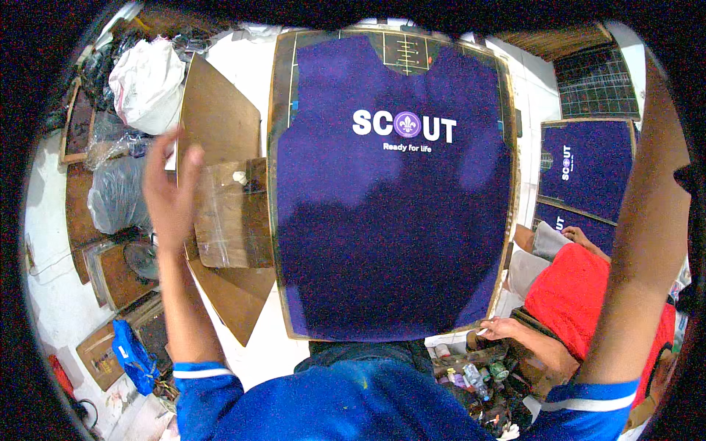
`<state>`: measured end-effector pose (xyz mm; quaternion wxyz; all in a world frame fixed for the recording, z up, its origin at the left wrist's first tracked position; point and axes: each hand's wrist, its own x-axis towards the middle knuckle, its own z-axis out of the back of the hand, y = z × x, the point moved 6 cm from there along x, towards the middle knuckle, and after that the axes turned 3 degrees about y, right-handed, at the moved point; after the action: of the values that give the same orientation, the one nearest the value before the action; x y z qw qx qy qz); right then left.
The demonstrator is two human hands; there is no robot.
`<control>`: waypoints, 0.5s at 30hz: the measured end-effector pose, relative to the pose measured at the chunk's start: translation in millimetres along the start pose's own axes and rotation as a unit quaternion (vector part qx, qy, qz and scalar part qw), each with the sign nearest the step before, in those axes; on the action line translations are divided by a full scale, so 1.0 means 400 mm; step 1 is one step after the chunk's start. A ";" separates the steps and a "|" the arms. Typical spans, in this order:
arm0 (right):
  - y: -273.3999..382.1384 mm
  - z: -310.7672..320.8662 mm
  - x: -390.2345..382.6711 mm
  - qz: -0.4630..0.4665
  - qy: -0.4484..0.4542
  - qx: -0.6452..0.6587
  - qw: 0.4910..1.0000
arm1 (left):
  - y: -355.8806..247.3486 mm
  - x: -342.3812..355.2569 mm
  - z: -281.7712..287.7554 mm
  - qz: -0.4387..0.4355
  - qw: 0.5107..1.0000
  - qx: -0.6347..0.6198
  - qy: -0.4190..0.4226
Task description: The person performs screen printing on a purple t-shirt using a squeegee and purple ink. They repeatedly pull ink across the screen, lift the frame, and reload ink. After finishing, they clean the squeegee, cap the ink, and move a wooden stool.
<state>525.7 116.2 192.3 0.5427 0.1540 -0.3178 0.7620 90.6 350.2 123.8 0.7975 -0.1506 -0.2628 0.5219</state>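
Note:
A purple shirt panel (390, 242) with a white printed graphic lies flat on a board (283, 110) with grid lines showing at the collar and edges. My left hand (173, 184) is raised beside a brown board (217, 117) left of the shirt, fingers apart, apparently holding nothing; whether it touches the board I cannot tell. My right forearm (636, 220) stretches upward along the far right, its hand out of sight beyond the picture's edge. A wooden piece wrapped in clear film (228, 220) sits between the brown board and the shirt.
A person in red (573, 287) is at the right, one hand (500, 328) by the board's lower corner. More printed purple panels (588, 162) lie behind them. A white sack (147, 81), grey bags (114, 195) and a fan (138, 261) stand at left. Bottles (478, 382) clutter the lower right.

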 end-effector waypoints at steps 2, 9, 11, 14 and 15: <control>0.132 0.031 -0.349 0.137 0.059 0.032 0.988 | 0.107 -0.146 -0.023 0.000 0.995 0.098 -0.037; 0.432 0.200 -1.190 0.634 -0.014 0.011 0.773 | 0.598 -0.877 0.021 0.437 0.878 0.179 0.079; 0.276 0.096 -0.951 0.505 0.114 0.048 0.854 | 0.656 -0.956 0.023 0.451 0.883 0.103 0.078; 0.003 -0.013 -0.345 0.228 0.136 0.021 0.964 | 0.705 -0.967 0.027 0.439 0.893 0.062 0.074; -0.105 -0.045 -0.121 0.120 0.119 0.007 0.986 | 0.711 -0.943 0.024 0.400 0.914 0.046 0.054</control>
<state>584.3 101.3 164.1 0.4803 0.0275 -0.2617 0.8367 -248.8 122.6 -113.2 0.5408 -0.2337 -0.1127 0.8001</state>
